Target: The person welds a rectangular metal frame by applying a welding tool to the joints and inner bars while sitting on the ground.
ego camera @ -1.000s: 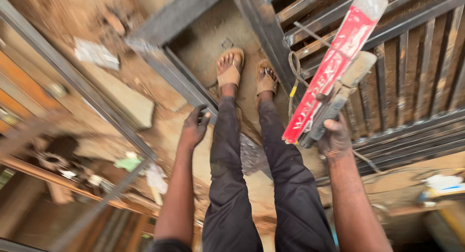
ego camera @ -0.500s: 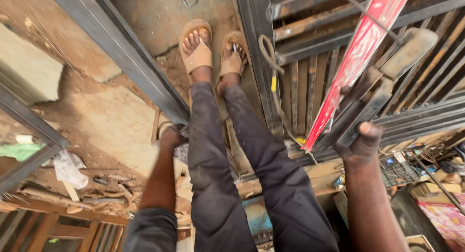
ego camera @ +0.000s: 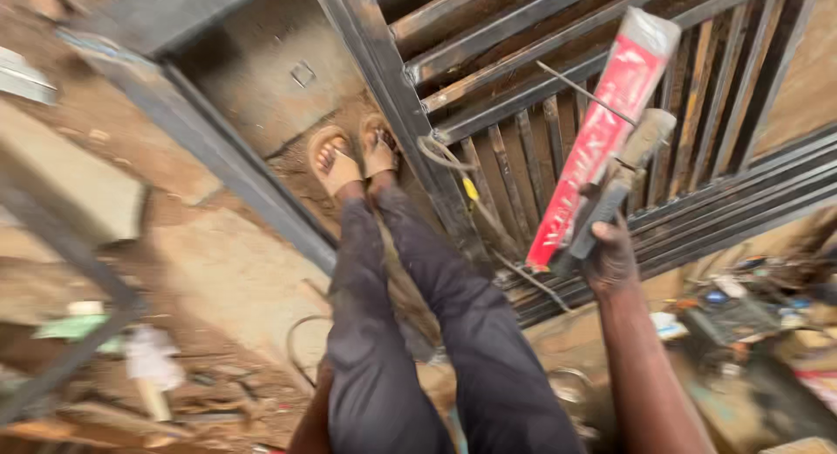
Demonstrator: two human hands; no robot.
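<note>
Head view showed the right hand (ego camera: pixel 610 260) clenched around a long red packet (ego camera: pixel 597 140) and a grey-handled tool (ego camera: pixel 621 179), raised over the dark metal gate (ego camera: pixel 558 88) lying on the dirt floor (ego camera: pixel 218 271). Only a sliver of the left arm showed beside the dark trousers (ego camera: pixel 410 332), the left hand hidden, so its state could not be told. Carrying seemed the step in hand; setting the packet down steadily would come next.
</note>
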